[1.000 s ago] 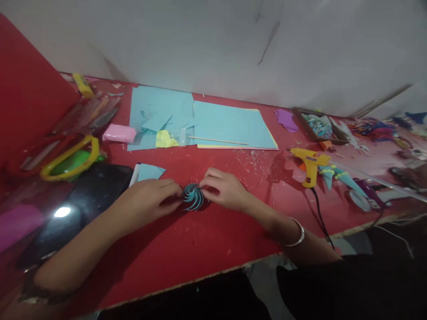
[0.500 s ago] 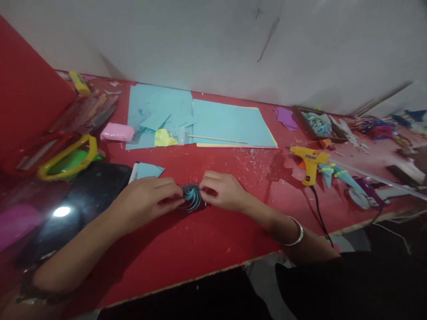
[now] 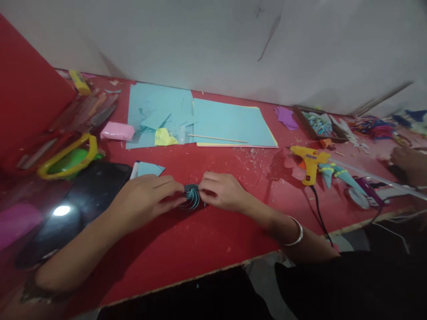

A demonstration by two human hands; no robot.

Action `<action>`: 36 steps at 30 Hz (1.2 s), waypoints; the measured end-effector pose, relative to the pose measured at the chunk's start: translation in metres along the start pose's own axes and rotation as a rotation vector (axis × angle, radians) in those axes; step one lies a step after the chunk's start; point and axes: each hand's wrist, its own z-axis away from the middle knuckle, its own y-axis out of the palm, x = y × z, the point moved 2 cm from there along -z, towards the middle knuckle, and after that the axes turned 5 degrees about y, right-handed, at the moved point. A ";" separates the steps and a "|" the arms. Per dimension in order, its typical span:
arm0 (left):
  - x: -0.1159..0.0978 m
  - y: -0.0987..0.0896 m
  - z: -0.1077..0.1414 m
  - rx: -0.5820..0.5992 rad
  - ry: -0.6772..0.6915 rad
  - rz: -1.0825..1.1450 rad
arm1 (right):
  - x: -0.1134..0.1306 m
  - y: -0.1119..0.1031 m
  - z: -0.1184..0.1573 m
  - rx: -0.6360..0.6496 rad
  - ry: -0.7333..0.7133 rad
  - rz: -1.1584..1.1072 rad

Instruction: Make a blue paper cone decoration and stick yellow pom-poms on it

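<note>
With the blue paper swirl (image 3: 191, 198) taken as the clock's centre, on the red table (image 3: 187, 249) in front of the person, the left hand (image 3: 143, 195) sits at 9 o'clock and the right hand (image 3: 225, 191) at 3. The left thumb and fingers are bent in and pinch the swirl's near-by edge; the right fingertips grasp the opposite edge, so both hands touch it and its curved strips fan out between them. A silver bangle (image 3: 301, 231) circles the right wrist.

At 10 o'clock, just beyond the left hand, lies a folded light-blue paper piece (image 3: 150, 169). A pink packet (image 3: 117, 131) is farther out, between 10 and 11, and a crumpled yellow piece (image 3: 165, 137) is at 11. At 1 o'clock a thin stick (image 3: 218, 138) rests across a stack of coloured sheets (image 3: 233, 120). A yellow glue gun (image 3: 311, 164) lies between 2 and 3, with a scrap-filled tray (image 3: 303, 124) at 2. Another person's hand (image 3: 408, 164) shows far out near 3 o'clock, its fingers too unclear to tell
</note>
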 end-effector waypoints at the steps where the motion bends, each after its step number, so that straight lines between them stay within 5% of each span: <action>1: 0.000 0.001 0.000 -0.013 -0.005 0.005 | 0.000 0.000 0.000 0.008 -0.002 0.010; 18: -0.005 -0.002 -0.002 -0.040 -0.034 -0.055 | 0.000 0.001 0.000 0.009 -0.006 0.021; 36: -0.003 0.000 -0.002 -0.176 0.116 0.006 | 0.001 0.002 -0.001 0.021 -0.038 0.102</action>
